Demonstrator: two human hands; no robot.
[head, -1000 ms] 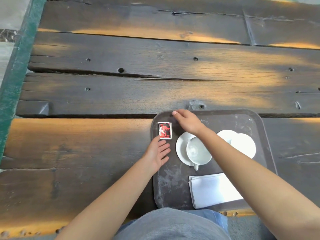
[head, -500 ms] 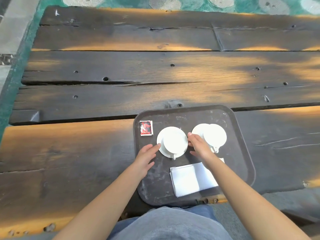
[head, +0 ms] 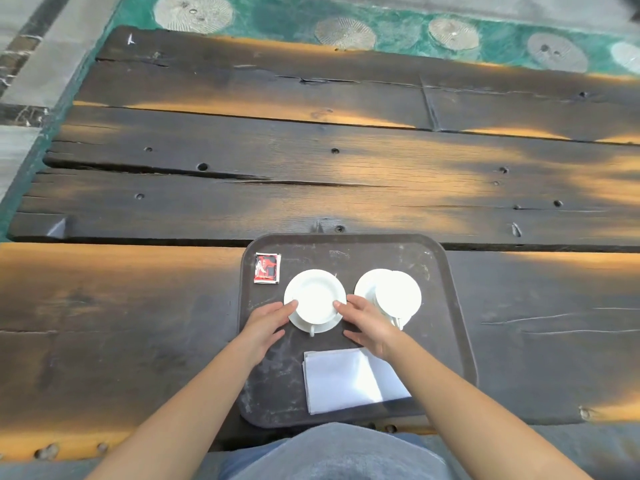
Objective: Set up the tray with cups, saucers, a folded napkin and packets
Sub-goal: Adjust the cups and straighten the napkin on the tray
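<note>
A dark square tray [head: 446, 341] lies at the table's near edge. On it stand two white cups on saucers: the left cup [head: 316, 299] and the right cup [head: 396, 296]. A red packet [head: 266, 268] lies in the tray's far left corner. A folded white napkin [head: 349, 381] lies at the near side. My left hand [head: 266, 323] touches the left side of the left cup and saucer, and my right hand [head: 369, 322] touches its right side, fingers spread around it.
The tray sits on a dark, weathered wooden plank table [head: 311, 174] with cracks and bolt holes. Beyond the far edge is a green floor [head: 277, 19] with round patterned discs. My lap shows at the bottom.
My right hand left the far left corner of the tray and came back to the left cup. My left hand moved from beside the packet to the cup's left side.
</note>
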